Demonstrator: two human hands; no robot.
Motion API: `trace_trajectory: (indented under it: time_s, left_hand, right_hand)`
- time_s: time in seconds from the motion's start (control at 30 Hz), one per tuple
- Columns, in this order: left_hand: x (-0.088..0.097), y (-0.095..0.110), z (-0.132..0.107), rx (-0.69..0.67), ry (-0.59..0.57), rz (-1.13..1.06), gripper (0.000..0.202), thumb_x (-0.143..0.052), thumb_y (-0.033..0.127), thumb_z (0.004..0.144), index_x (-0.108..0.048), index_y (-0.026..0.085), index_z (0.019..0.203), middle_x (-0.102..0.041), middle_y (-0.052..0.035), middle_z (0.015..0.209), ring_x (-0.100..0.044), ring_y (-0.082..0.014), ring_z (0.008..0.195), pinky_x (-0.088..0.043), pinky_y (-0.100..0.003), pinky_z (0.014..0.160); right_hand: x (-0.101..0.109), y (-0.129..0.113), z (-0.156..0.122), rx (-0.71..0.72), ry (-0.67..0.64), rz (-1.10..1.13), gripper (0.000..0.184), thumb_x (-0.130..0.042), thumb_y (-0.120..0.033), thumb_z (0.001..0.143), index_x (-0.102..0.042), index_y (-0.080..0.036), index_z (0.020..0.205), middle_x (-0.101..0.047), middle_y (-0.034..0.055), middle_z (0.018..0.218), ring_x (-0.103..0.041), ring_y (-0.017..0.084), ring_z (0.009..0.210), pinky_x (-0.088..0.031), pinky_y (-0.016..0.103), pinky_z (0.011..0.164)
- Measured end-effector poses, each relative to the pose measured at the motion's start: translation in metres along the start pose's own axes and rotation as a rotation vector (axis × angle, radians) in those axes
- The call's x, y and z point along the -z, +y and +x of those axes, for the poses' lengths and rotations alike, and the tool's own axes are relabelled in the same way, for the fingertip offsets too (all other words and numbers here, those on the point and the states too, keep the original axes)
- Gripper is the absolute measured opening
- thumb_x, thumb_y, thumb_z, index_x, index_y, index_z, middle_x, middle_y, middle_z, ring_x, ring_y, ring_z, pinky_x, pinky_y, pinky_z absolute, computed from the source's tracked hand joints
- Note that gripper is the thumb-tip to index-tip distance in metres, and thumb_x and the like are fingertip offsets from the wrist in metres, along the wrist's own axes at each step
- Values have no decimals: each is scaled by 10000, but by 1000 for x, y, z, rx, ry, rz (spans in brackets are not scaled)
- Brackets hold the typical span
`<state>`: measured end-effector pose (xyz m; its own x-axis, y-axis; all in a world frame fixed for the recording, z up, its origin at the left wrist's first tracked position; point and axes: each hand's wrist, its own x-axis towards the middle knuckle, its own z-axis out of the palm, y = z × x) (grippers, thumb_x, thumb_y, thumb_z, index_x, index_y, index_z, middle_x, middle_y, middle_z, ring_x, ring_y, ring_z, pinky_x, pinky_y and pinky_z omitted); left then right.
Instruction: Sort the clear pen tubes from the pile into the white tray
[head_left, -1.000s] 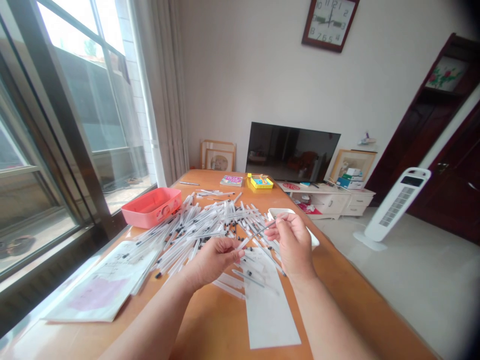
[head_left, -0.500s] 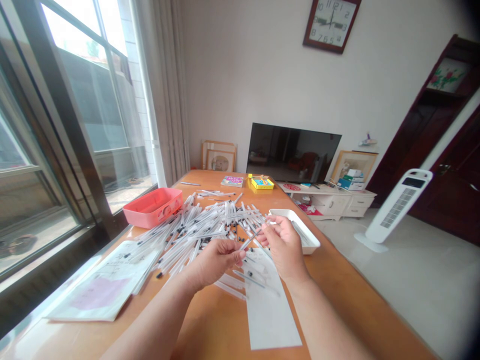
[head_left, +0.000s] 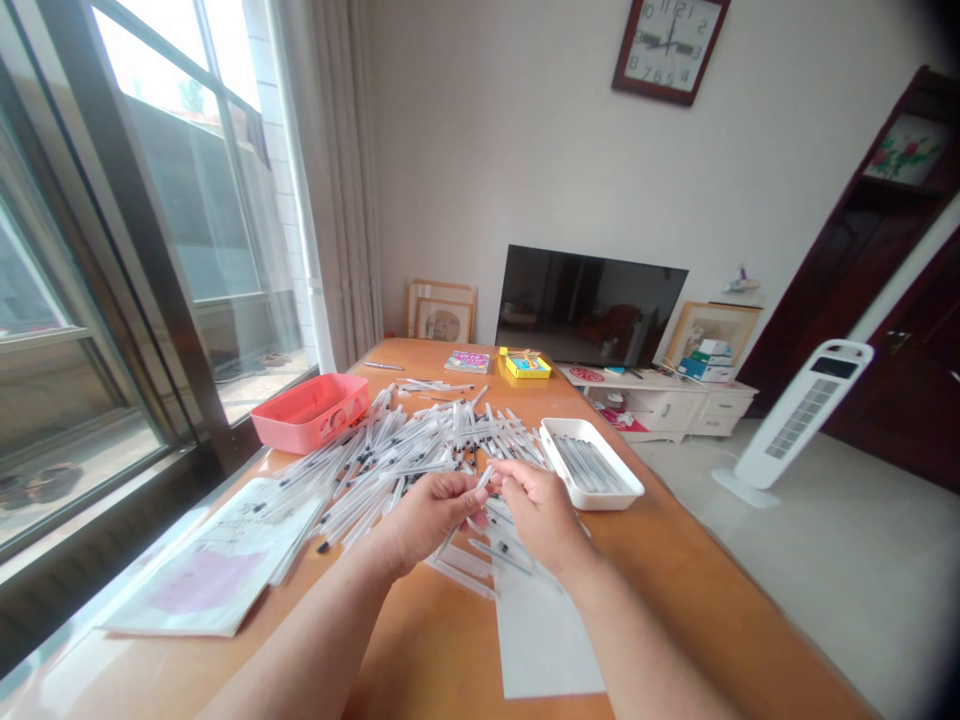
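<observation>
My left hand (head_left: 431, 515) pinches a clear plastic pen tube (head_left: 483, 477) above a white paper sheet (head_left: 546, 640) on the orange table (head_left: 675, 590). My right hand (head_left: 540, 512) meets it at the tube's far end, fingers closed on the same tube. Just beyond both hands lies a big heap of clear pen tubes with black tips (head_left: 405, 445). A white tray (head_left: 592, 468) with several thin refills sits right of my right hand.
A pink plastic tub (head_left: 309, 410) stands at the table's left, paper booklets (head_left: 217, 560) near the front left. Small colourful boxes (head_left: 525, 364) lie at the far end. Beyond are a TV (head_left: 592, 305), a low cabinet (head_left: 667, 405) and a white tower fan (head_left: 795, 420).
My right hand has come down and left from beside the white tray to meet my left hand, and the thin piece it held now lies inside the tube. The tray is uncovered.
</observation>
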<state>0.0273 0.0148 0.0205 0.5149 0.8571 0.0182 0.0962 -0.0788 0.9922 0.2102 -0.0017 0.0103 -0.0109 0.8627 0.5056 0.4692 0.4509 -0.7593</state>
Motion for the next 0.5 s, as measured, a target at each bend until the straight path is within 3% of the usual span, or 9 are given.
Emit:
trace_trajectory:
  time_s: [0.17, 0.33, 0.5]
  left_hand:
    - [-1, 1, 0, 3, 26, -6, 409, -641, 560, 818, -732, 163, 861, -706, -63, 773, -557, -151, 664, -399, -252, 640]
    - [0, -1, 1, -19, 99, -4, 393, -626, 553, 828, -711, 171, 795, -706, -62, 770, -545, -146, 647, -392, -253, 626]
    - [2, -5, 3, -12, 165, -34, 391, -653, 555, 803, -713, 169, 814, -707, -60, 759, -539, -143, 621, -379, -254, 597]
  right_hand:
    - [5, 7, 2, -67, -2, -38, 358, -498, -254, 884, -714, -242, 1169, -747, 57, 1029, -680, 226, 971, -517, 346, 858]
    - [14, 21, 8, -203, 39, -176, 238, -522, -274, 852, -735, -239, 954, -741, 27, 851, -668, 211, 789, -490, 302, 695]
    - [13, 37, 9, -185, -114, -439, 177, -551, -212, 815, -720, -243, 856, -716, 30, 841, -640, 197, 807, -435, 276, 698]
